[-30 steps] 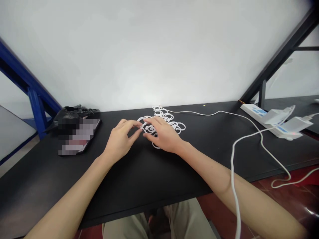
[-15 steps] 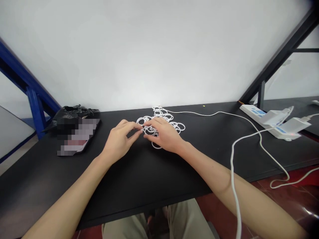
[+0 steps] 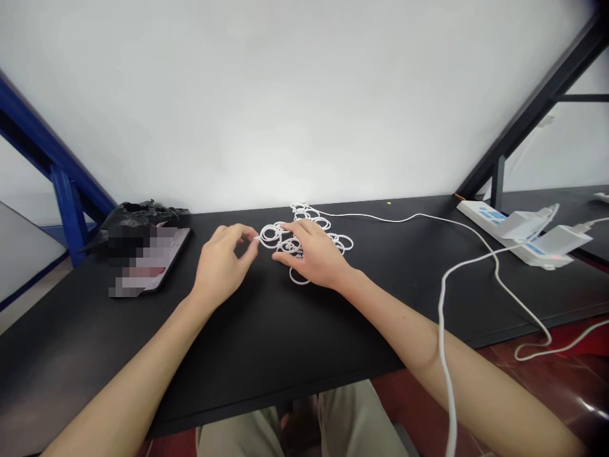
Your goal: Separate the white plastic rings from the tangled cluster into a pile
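A tangle of white cable loops (image 3: 273,233) lies on the black tabletop in front of me. At its left side, my left hand (image 3: 222,259) pinches a bit of the white cable between thumb and fingertips. My right hand (image 3: 318,254) rests over the middle of the tangle, its thumb and fingers spread apart, hiding some of the loops beneath. One loop shows below the right palm, and others reach out past its far side. Whether the right fingertips press on the loops, I cannot tell.
White cord (image 3: 380,219) runs from the tangle's back toward the right. A white power strip (image 3: 495,219) with plugged-in adapters stands there. A phone (image 3: 176,254) and a crumpled black plastic bag (image 3: 137,216) lie at left. Another white cable (image 3: 442,317) hangs across my right forearm.
My left hand has moved a little left, drawing a loop outward from the tangle. The right hand stays almost in place, with its thumb and fingers wider apart.
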